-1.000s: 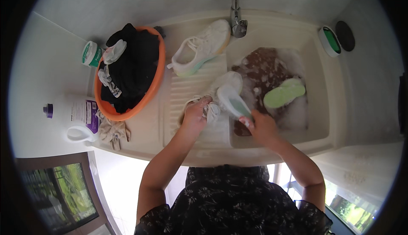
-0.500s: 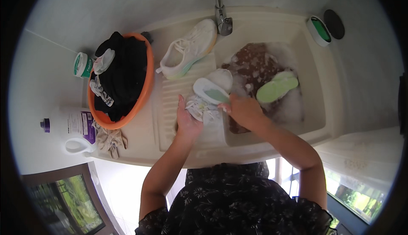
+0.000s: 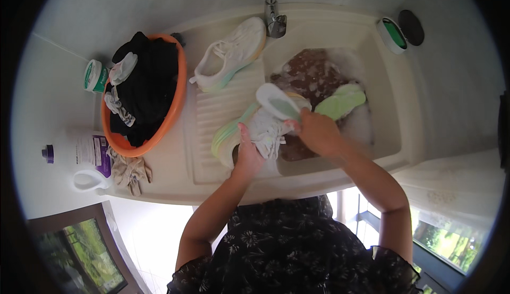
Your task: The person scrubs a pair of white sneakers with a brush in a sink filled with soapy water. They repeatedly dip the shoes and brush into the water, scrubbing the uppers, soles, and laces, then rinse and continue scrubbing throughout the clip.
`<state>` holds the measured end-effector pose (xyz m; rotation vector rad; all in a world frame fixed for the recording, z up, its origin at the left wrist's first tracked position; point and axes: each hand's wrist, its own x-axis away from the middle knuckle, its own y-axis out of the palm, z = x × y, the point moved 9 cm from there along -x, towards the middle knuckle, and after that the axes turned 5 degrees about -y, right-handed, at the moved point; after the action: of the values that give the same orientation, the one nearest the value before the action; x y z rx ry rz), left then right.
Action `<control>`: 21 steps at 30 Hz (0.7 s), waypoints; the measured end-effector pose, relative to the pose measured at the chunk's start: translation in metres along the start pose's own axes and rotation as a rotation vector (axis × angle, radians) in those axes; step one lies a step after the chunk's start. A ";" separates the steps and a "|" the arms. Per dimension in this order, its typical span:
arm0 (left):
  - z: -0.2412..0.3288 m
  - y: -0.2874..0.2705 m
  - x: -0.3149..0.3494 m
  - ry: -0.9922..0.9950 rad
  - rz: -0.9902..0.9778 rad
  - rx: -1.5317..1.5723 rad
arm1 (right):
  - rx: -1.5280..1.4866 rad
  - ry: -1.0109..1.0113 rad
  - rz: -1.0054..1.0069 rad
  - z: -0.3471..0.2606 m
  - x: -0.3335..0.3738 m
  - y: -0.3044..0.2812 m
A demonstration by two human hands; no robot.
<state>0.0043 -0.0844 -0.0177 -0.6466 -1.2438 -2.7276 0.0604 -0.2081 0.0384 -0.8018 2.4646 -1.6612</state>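
My left hand grips a white sneaker with a pale green and yellow sole, around its opening, at the edge between the ribbed washboard and the basin. In my right hand is a white scrub brush with a pale green middle, resting over the front part of that sneaker; its bristles are hidden. A second white sneaker lies on its side on the washboard. A light green insole sits in brown, foamy water to the right of my right hand.
An orange basin full of dark clothes stands at left, beside a green-and-white tub, a white jug and beige gloves. The faucet rises at the back. An opened green-lined container sits on the right rear rim.
The held sneaker has turned, now showing its side and green sole above my left hand. The brush has moved slightly right and up along it. The whole view has shifted a little.
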 end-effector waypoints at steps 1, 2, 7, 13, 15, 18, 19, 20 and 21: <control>0.001 0.016 -0.007 0.006 -0.352 0.145 | -0.009 -0.038 -0.113 -0.029 0.002 0.019; 0.001 0.014 -0.009 0.006 -0.703 0.294 | -0.066 -0.081 -0.153 -0.053 0.009 0.027; 0.008 0.000 -0.001 0.057 -0.094 0.122 | 0.073 0.248 -0.113 0.035 0.006 -0.024; 0.011 -0.003 -0.007 -0.009 -0.394 0.319 | 0.124 -0.044 -0.032 -0.023 0.013 0.018; 0.019 -0.001 0.000 0.038 -0.155 0.225 | 0.167 0.055 -0.025 0.015 0.006 -0.007; 0.015 -0.006 -0.005 0.055 -0.152 0.193 | 0.110 0.085 -0.006 0.011 0.009 -0.011; 0.013 -0.003 -0.007 0.037 -0.329 0.305 | 0.057 -0.009 0.024 -0.014 0.009 0.002; 0.013 -0.008 -0.007 0.020 -0.506 0.417 | 0.089 -0.081 -0.090 -0.039 0.007 0.021; 0.015 -0.006 -0.002 0.000 -0.682 0.530 | 0.116 -0.098 -0.132 -0.043 0.008 0.021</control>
<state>0.0094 -0.0693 -0.0141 -0.1739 -2.4201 -2.6001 0.0308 -0.1694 0.0399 -1.0242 2.2724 -1.7426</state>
